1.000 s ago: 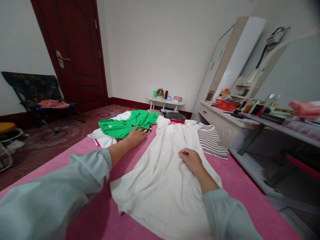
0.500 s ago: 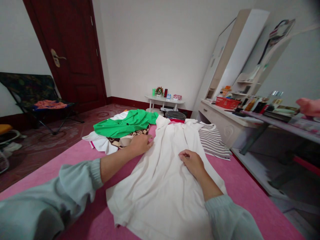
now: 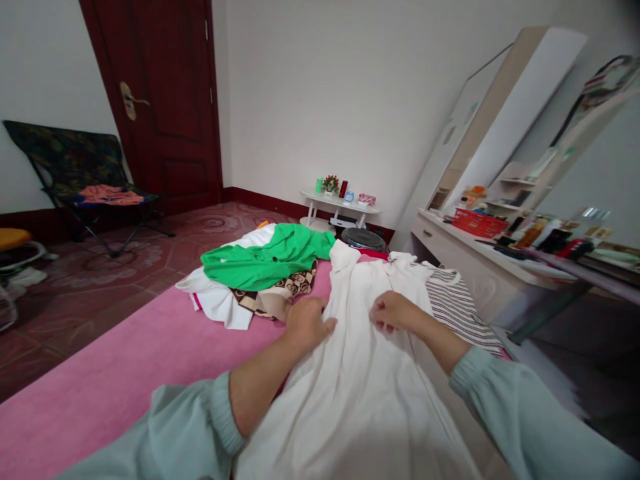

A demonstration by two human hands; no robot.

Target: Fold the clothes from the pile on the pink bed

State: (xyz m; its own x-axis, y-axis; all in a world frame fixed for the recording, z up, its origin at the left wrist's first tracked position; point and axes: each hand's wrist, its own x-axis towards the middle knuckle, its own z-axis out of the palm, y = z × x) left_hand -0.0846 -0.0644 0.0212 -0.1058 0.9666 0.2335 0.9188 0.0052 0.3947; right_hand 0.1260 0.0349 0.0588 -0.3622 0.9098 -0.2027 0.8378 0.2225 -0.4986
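Observation:
A white dress lies lengthwise in front of me, its sleeves at the far end and its wider part nearest me. At its left edge, my left hand is closed on the cloth; most of its fingers are hidden behind the back of the hand. My right hand rests on the right part of the dress, fingers curled in a pinch on the fabric. Long creases run down the cloth between and below both hands.
A green shirt lies on white and brown patterned clothes at the left. A striped garment is at the right, all on a pink bedspread. Beyond stand a small white table, a dressing table and a folding chair.
My left hand has moved nearer along the dress's left edge, and my right hand has curled further over the fabric. The dress looks narrower and more creased. The view has shifted slightly.

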